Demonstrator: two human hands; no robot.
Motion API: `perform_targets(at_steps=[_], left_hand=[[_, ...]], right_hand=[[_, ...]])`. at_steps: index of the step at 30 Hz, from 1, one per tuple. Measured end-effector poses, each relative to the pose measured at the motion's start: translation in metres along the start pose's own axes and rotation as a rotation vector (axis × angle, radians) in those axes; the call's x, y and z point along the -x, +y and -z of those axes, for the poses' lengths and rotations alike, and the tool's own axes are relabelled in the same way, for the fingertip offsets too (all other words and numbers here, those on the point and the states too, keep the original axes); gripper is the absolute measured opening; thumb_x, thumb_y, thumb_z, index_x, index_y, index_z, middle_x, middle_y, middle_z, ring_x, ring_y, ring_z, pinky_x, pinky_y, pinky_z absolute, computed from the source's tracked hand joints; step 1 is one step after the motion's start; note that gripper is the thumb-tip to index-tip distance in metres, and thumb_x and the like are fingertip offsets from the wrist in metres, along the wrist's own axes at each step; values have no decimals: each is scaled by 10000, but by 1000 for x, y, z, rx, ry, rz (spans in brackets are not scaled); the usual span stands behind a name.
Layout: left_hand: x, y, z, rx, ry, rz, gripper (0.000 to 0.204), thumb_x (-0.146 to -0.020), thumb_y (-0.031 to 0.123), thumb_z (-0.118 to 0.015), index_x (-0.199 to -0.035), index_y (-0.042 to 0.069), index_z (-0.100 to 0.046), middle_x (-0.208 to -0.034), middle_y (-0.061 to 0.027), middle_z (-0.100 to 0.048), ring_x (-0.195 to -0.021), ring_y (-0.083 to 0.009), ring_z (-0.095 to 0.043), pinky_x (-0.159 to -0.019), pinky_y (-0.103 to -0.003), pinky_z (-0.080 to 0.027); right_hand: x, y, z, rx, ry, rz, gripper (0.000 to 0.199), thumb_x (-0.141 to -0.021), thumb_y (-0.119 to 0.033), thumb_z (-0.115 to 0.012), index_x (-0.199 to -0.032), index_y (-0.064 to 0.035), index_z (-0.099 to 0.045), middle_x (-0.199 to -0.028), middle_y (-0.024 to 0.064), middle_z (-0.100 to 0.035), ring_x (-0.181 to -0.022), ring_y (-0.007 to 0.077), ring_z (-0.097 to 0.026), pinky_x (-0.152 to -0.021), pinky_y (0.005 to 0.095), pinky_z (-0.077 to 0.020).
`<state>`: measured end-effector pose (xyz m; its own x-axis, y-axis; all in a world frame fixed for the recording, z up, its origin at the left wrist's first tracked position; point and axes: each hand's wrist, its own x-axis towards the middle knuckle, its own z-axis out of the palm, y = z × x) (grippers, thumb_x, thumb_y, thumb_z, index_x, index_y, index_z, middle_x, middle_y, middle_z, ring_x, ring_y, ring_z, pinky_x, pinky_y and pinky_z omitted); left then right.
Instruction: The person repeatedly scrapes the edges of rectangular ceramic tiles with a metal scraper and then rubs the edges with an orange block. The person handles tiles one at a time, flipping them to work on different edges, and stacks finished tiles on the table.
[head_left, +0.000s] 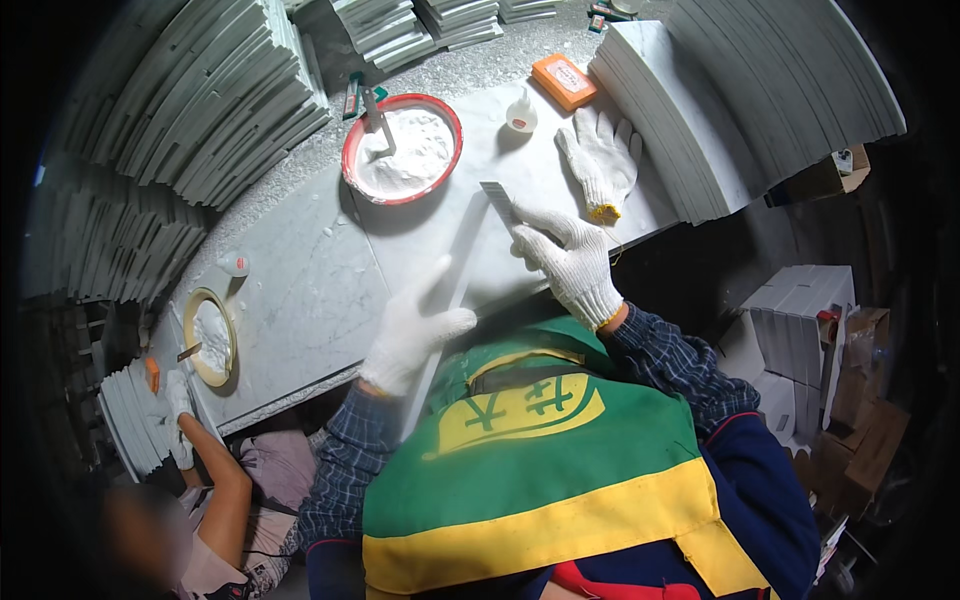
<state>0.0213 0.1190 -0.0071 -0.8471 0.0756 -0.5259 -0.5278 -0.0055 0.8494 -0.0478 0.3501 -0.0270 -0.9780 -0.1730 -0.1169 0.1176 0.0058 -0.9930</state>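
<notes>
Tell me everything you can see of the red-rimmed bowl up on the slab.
The red-rimmed bowl is round and shallow, white inside with a red rim, and holds white powder or paste heaped unevenly. It sits upright on the pale marble slab, at its far edge. A thin grey tool stands in the filling, leaning over the far rim. Neither gloved hand touches it; the right hand is nearer.

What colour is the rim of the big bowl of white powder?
Red; the bowl shows best in the head view, near the table's far edge.
</notes>
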Motion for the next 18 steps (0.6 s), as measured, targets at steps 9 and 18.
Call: perform_targets(at_steps=[9, 18], left_hand=[[1, -4, 0, 0, -34, -46, 845, -823, 16, -829, -1564, -79, -433, -1520, -166, -559, -1329, -208, -562, -1118, -329, -458], [11, -4, -9, -28, -5, -99, 800, -844, -46, -782, -1565, -70, -436, -1533, -147, -532, -1358, -198, -537, -1109, -326, -467]], right_hand=[[0, -18, 2, 106, -9, -92, 341, -976, -184, -746, -1244, 28, -749, -863, 86, -776, -715, 84, -676, -651, 243, -556], [7, -8, 0, 120, 12, -31, 344, -969, -163, -742, -1259, 22, -741, -883, 100, -787, -754, 85, -687, -700, 263, -558]])
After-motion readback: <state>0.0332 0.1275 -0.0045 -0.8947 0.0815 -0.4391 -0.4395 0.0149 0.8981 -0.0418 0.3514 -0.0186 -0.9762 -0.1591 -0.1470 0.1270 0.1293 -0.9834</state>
